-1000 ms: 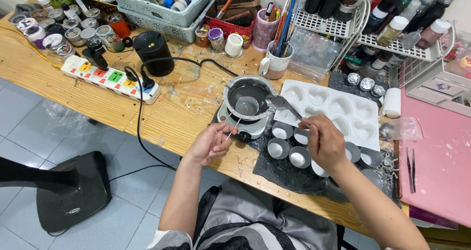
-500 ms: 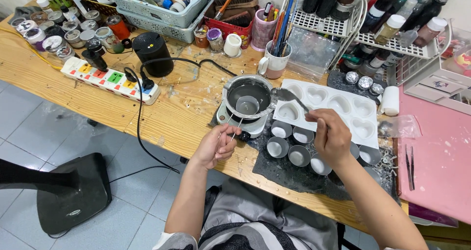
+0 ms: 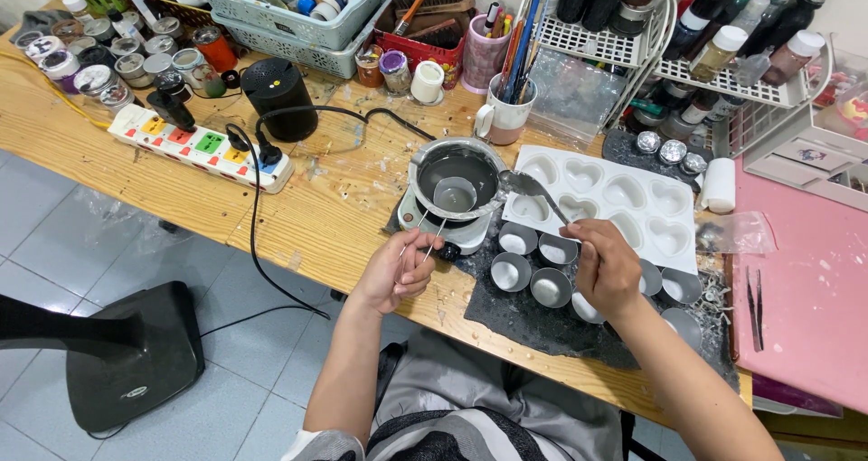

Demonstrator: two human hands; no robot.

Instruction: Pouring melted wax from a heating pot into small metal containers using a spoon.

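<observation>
Our left hand (image 3: 395, 271) is closed on thin metal tongs (image 3: 432, 237); the tongs pinch a small tin cup (image 3: 455, 194) and hold it over the round metal pot (image 3: 457, 177); we think the tongs keep our fingers away from the hot stuff in the pot; the pot sits on a little white hot plate (image 3: 449, 233) close to the front of the wooden worktop (image 3: 108, 181).

Our right hand (image 3: 606, 267) is closed around the handle of a spoon (image 3: 533, 190); the bowl of the spoon sits at the rim of the pot, just beside the tin cup, so a scoop has only a short way to go.

Under the right hand a bunch of small tin cups (image 3: 535, 267) stands on a dark mat (image 3: 524, 321); we think the mat is there to catch drips; the white tray with heart shapes (image 3: 624, 199) lies just behind them, touching the mat.

There is not much free room; the cups crowd the right hand, and the front edge of the worktop is near both wrists; the black cord (image 3: 253, 244) hangs over that edge on the left, and the power strip (image 3: 194, 145) lies well apart from the pot; the mug of brushes (image 3: 504, 117) stands just behind the pot, so a reach forward could bump it; the pink board (image 3: 805, 298) fills the right end.
</observation>
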